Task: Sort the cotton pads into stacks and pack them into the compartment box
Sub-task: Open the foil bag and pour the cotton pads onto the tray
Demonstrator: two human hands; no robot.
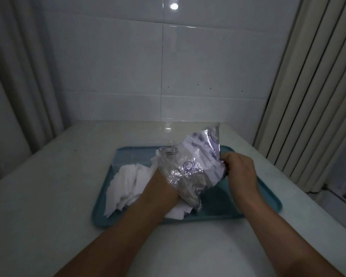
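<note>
With left hand point(180, 176) inside, bag point(200, 156) aloft.

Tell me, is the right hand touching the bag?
Touching. The head view shows the right hand pinching the edge of the bag.

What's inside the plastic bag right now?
The left hand is inside the plastic bag, seen through the film. White cotton pads show there too; how many remain is hidden.
</note>
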